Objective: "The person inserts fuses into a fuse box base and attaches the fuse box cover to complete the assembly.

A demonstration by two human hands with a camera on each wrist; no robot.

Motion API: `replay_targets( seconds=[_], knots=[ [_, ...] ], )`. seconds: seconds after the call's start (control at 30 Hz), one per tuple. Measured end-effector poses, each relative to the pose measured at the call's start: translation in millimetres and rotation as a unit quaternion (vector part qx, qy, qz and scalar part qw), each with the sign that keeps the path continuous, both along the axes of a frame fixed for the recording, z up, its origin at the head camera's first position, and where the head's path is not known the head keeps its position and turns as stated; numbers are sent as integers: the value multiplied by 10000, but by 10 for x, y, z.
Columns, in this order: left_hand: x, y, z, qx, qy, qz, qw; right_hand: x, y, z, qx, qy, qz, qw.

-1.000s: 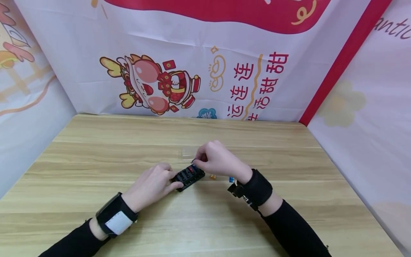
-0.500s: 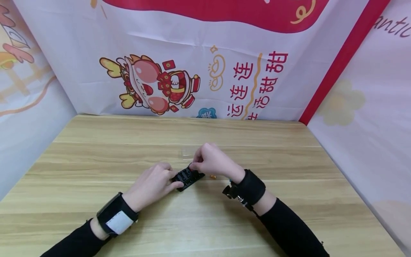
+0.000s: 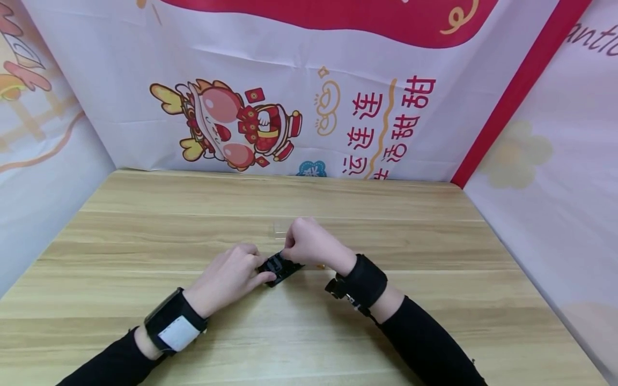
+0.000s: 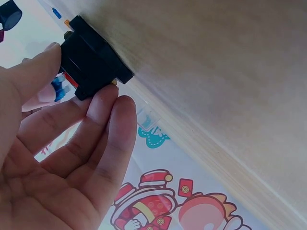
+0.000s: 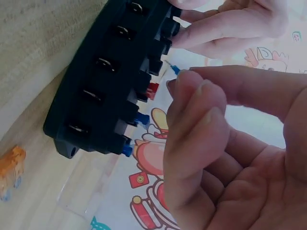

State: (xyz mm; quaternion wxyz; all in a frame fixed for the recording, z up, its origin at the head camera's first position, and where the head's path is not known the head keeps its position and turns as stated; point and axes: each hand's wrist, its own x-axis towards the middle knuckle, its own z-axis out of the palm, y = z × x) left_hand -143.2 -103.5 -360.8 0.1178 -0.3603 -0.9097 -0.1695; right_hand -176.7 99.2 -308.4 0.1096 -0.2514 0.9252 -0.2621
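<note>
A black fuse block (image 3: 280, 269) stands on the wooden table. My left hand (image 3: 229, 277) grips its near-left end between thumb and fingers. Over the block's top, my right hand (image 3: 316, 244) pinches a small blue blade fuse (image 5: 174, 69), mostly covered by the fingertips. In the right wrist view, a red fuse (image 5: 152, 90) and two blue fuses, one midway (image 5: 142, 120) and one at the end (image 5: 127, 150), sit in the block's slots. Metal terminals line its side. The held fuse appears apart from the slots.
An orange blade fuse (image 5: 12, 165) lies on the table right of the block. Behind the block lies a clear plastic cover (image 3: 280, 230). Farther off in the left wrist view is another blue piece (image 4: 56, 13). A printed cloth (image 3: 232, 43) hangs along the table's back edge.
My right hand has moved left along the block, from its far end toward the middle, with its fingers still pinched. The left hand and the block have stayed in place.
</note>
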Motion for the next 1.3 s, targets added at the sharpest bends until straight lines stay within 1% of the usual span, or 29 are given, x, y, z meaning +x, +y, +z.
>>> replay_targets(
  seconds=[0.23, 0.33, 0.53, 0.7, 0.83, 1.0, 1.3],
  knots=[
    [-10, 8, 10, 54, -37, -55, 10000, -25, -55, -26, 92, -374, -196, 9991],
    [-8, 15, 13, 61, 19, -80, 9999, -31, -72, -26, 163, -410, -271, 9987],
    [-2, 26, 8, 101, 144, -111, 9998, -47, -112, -14, 472, -412, -371, 9973],
    [-1, 27, 6, 102, 171, -113, 9997, -68, -150, -3, 707, -531, -440, 9951],
    [1, 17, 4, 98, 174, -97, 9998, -80, -173, -3, 822, -429, -394, 9949],
    [2, 7, 5, 119, 191, -96, 9997, -92, -188, -14, 898, -130, -262, 9955],
    [-5, 5, -7, 84, 134, -70, 9999, -100, -196, -21, 947, 56, -42, 9955]
  ],
)
